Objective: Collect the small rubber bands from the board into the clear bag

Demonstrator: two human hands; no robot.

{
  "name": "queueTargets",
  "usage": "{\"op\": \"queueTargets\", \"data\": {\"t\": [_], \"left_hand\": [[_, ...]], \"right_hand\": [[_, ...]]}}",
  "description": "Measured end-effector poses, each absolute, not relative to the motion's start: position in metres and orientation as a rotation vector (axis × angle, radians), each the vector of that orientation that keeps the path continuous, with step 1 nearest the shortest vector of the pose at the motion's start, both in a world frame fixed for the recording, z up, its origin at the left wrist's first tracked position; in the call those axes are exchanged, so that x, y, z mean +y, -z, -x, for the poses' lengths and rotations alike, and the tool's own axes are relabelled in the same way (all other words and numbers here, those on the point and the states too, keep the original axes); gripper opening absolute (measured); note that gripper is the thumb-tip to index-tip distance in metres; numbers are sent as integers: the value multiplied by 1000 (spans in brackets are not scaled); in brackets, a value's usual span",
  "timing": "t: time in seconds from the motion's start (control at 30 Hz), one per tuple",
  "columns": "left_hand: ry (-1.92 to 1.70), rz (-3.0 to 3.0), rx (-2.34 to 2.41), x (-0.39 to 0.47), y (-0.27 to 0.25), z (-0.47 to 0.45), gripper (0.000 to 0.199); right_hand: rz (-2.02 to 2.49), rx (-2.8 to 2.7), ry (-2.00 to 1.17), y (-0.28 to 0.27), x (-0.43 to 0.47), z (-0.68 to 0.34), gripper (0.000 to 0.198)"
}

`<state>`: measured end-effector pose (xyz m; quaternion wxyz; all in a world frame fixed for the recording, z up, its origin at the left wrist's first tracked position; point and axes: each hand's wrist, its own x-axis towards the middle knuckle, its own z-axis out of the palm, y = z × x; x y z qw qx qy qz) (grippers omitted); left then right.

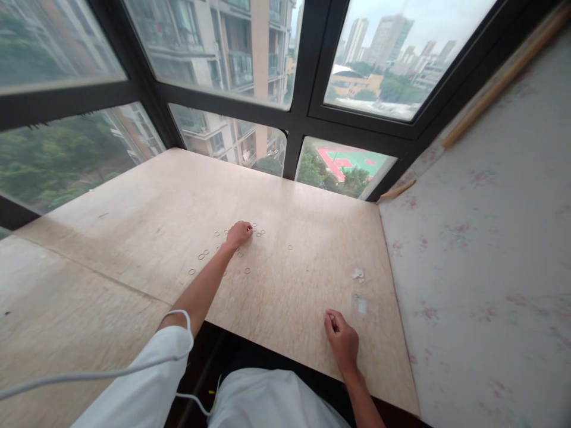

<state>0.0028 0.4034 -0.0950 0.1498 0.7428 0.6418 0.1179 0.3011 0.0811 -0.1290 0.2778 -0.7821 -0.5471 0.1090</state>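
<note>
My left hand (239, 233) reaches out over the tabletop among several thin metal rings, its fingers closed and pointing down at the surface. Whatever they pinch is hidden. Near its fingertips lies a ring (262, 232), and closer to me another ring (247, 270) rests flat. A ring (192, 272) lies farther left, while a single ring (289, 247) sits apart to the right. My right hand (342, 339) is by the front edge, thumb and index finger pressed together. Anything between them is too small to make out.
A small clear plastic bag (360, 305) and some small white pieces (357, 274) lie at the right of the pale tabletop (178, 184). Windows border the far side, a papered wall (468, 267) the right. A white cable (89, 377) crosses my left sleeve.
</note>
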Motion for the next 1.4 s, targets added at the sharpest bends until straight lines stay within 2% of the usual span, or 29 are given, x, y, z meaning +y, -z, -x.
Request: {"op": "queueTargets", "data": {"t": [0.5, 0.8, 1.17, 1.4], "left_hand": [[71, -2513, 1656, 412, 86, -2, 26], [56, -2501, 1706, 404, 86, 0, 24], [110, -2476, 1756, 407, 79, -8, 31], [69, -2459, 1769, 407, 80, -8, 25]], "right_hand": [[2056, -1455, -278, 129, 81, -303, 43], [2023, -1442, -281, 131, 80, -304, 42], [1978, -1407, -310, 128, 80, -305, 40], [1957, -1386, -317, 129, 79, -305, 42]]}}
